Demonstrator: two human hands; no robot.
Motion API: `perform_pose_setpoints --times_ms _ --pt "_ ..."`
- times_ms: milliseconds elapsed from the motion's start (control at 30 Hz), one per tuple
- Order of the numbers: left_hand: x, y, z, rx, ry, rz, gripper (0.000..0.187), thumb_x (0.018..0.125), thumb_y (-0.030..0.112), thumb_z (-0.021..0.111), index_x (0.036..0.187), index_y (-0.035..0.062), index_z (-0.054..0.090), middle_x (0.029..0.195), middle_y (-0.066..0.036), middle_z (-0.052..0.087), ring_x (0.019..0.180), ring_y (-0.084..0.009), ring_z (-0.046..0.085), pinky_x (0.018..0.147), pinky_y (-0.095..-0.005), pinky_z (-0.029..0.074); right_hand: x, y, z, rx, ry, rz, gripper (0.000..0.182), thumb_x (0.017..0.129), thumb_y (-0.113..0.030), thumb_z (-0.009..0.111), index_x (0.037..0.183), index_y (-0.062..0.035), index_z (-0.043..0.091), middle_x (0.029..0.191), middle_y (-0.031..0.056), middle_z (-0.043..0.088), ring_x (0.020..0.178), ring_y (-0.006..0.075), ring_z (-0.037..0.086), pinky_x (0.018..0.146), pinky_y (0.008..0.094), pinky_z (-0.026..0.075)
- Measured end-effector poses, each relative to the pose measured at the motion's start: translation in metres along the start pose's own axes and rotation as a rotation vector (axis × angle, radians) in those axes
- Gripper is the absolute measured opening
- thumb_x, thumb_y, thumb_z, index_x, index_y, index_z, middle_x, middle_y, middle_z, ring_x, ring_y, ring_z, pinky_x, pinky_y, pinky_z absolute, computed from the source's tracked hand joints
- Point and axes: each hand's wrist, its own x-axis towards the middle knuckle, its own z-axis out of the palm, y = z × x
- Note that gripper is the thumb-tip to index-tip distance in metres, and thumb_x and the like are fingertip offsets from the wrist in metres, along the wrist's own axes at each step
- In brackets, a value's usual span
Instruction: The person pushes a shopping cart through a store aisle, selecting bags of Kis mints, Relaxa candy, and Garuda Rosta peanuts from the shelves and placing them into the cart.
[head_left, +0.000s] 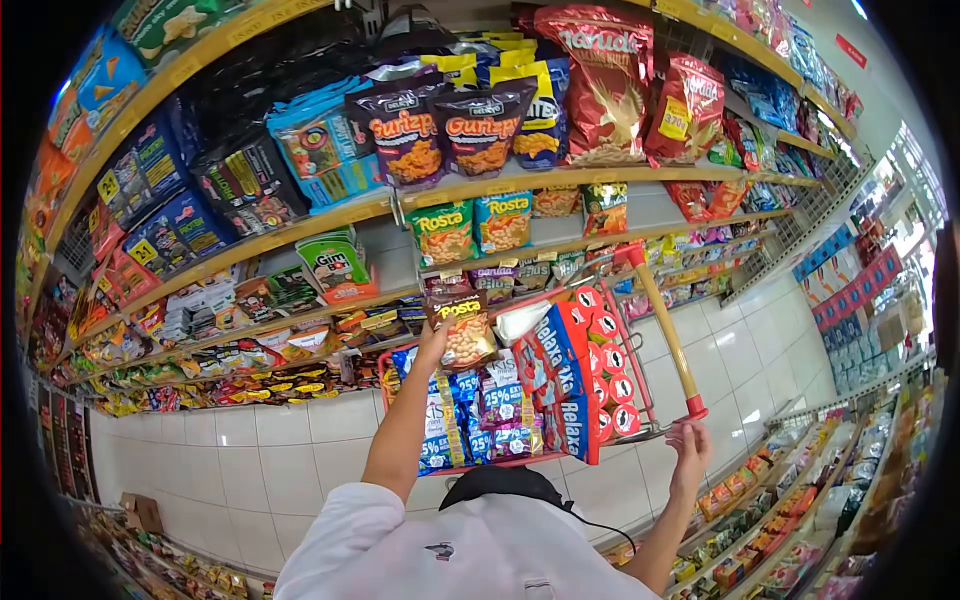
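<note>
My left hand (433, 345) is closed on the left edge of a brown Rosta peanut pouch (467, 330), held upright above the cart. Below the pouch, the red-rimmed cart (640, 385) holds blue and purple Kis bags (505, 395), red and blue Relaxa bags (560, 365) and several red-and-white round-topped packs (610, 360). My right hand (688, 440) is at the near end of the cart's yellow handle (668, 325), by its red end cap; its fingers are bent, and whether they grip anything is unclear. Green and blue Rosta pouches (442, 235) stand on the shelf ahead.
Snack shelves (520, 182) curve across the front and left, close beyond the cart. More stocked shelves (780, 500) run along the lower right. White tiled floor (275, 450) shows left of the cart and on its right side. A cardboard box (141, 512) lies at the lower left.
</note>
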Motion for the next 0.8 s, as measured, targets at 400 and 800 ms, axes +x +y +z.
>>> perform_pose_setpoints --times_ms 400,800 --pt "-0.014 0.015 0.007 -0.141 0.007 0.286 0.040 0.089 0.020 0.069 0.121 0.0029 0.052 0.100 -0.004 0.064 0.088 -0.0118 0.059 0.077 -0.0270 0.047 0.024 0.041 -0.018 -0.041 0.090 0.043 0.014 0.094 -0.017 0.059 0.099 -0.0036 0.061 0.093 0.0077 0.066 0.081 0.0138 0.061 0.068 0.0267 0.050" --pt "-0.005 -0.009 0.011 0.279 -0.080 0.372 0.091 0.059 0.014 0.089 0.134 0.0032 0.038 0.119 -0.012 0.062 0.109 -0.0251 0.060 0.093 -0.0361 0.047 0.029 0.045 -0.022 -0.015 0.025 0.084 0.014 0.093 -0.016 0.061 0.098 -0.0032 0.062 0.095 0.0079 0.066 0.081 0.0115 0.059 0.073 0.0254 0.048"
